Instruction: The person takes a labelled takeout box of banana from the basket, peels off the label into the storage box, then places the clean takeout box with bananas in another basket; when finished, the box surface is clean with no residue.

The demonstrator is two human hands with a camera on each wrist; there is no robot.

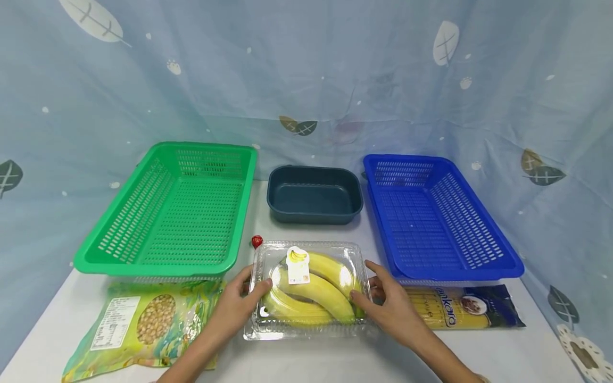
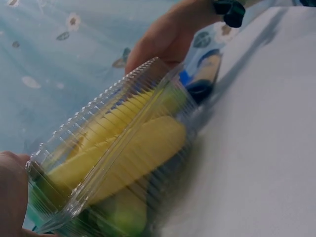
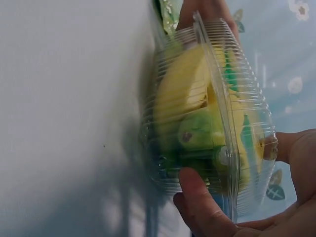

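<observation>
A clear plastic clamshell box (image 1: 306, 333) of bananas (image 1: 313, 290) is at the front middle in the head view, with a white banana label (image 1: 298, 268) on its lid. My left hand (image 1: 238, 302) grips its left side, thumb over the lid's edge. On the opposite side my right hand (image 1: 391, 306) holds it, thumb at the lid and fingers partly hidden behind the box. Both wrist views show the box between the two hands, with its shadow on the white table (image 3: 64, 113). Green banana ends (image 3: 200, 129) press near the wall on the right hand's side.
A green basket (image 1: 232, 260) stands at left, a dark teal tub (image 1: 313, 217) at back centre, a blue basket (image 1: 498, 260) at right. A bag of beans or nuts (image 1: 155, 324) lies front left, a spaghetti pack (image 1: 460, 308) front right. A small red-wrapped item (image 1: 257, 241) sits behind the box.
</observation>
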